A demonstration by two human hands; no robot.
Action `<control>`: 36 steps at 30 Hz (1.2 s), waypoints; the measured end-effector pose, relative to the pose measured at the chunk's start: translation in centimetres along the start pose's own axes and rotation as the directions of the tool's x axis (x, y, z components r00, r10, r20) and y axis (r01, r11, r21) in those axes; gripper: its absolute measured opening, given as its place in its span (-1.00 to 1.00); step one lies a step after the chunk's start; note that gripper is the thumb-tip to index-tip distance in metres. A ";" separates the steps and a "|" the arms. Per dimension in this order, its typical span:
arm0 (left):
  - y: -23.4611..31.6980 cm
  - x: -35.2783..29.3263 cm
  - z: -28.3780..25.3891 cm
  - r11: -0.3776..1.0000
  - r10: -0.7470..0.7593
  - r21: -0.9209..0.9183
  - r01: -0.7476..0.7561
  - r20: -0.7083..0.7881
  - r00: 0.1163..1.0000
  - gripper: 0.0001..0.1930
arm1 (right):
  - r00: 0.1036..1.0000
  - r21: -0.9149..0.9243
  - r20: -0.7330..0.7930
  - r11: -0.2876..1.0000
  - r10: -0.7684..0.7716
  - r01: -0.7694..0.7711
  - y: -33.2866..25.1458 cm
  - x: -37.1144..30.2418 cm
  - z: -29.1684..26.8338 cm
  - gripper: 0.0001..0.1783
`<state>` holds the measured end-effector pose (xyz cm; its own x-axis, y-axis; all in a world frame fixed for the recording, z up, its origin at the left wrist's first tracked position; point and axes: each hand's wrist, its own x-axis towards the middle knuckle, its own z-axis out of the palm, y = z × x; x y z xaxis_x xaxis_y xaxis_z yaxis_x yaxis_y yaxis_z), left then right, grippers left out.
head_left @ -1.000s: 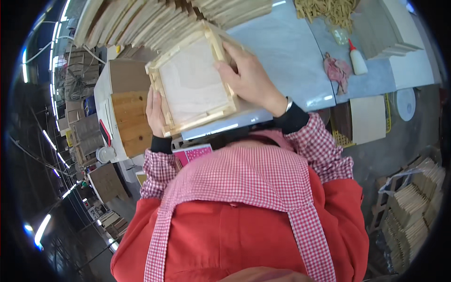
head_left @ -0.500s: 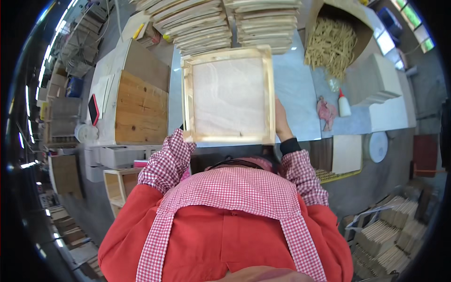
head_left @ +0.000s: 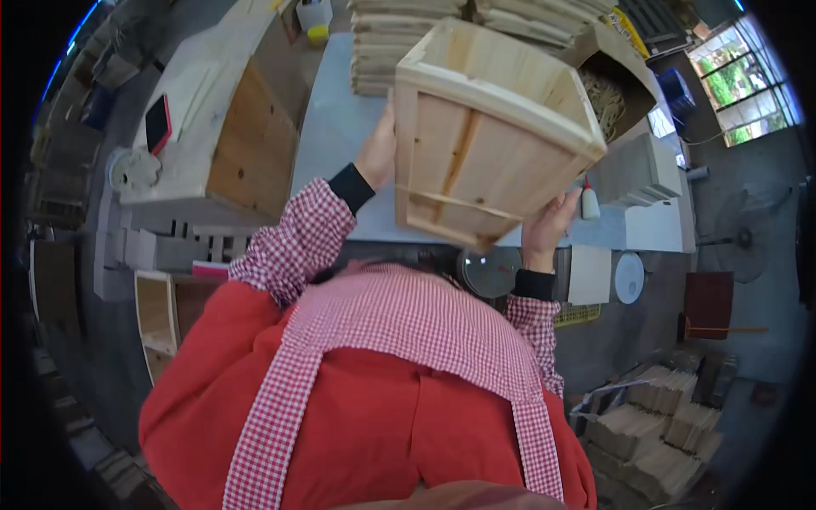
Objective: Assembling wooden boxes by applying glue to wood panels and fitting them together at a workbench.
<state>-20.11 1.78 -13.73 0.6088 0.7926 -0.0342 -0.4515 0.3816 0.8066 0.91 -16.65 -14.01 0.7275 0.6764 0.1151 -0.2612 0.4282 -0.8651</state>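
Note:
A pale wooden box is raised over the blue-white tabletop, tilted with its open top facing up and away. Its rim is lighter, and a knotty panel faces me. My left hand grips its left side, the fingers partly hidden behind the wood. At the lower right corner my right hand holds the box, thumb and fingers bent against it. Just beyond that hand stands a white glue bottle with a red tip.
Stacks of wooden frames rise at the back. A cardboard box of wood strips stands at the back right, near stacked grey boards. On the left, a phone lies on a large wooden case. Below stands an open crate.
The box has turned from bottom-side view to showing its side and open top, and moved right. Both my hands have come into clearer view on its sides. My view has shifted too.

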 end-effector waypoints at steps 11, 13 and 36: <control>-3.2 -6.6 -1.8 0.997 0.017 0.078 -0.011 -0.083 0.996 -0.37 | 0.927 -0.768 0.336 0.522 -0.163 0.371 4.4 1.9 -10.2 -0.51; -1.2 -7.2 -1.8 1.000 -0.022 0.009 0.023 -0.022 0.999 -0.39 | 0.966 -0.788 0.253 0.590 0.049 0.176 1.6 4.7 -10.2 -0.57; 2.0 -1.8 -1.2 0.962 0.025 0.273 0.002 -0.094 0.995 -0.26 | 0.253 -0.353 0.927 0.411 0.278 0.840 -2.1 -1.8 13.5 -0.42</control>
<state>-22.85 1.69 -12.75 0.5336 0.8428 -0.0696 -0.2548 0.2387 0.9371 -8.42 -10.70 -5.77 -0.4762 0.8456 0.2413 0.7278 0.5330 -0.4315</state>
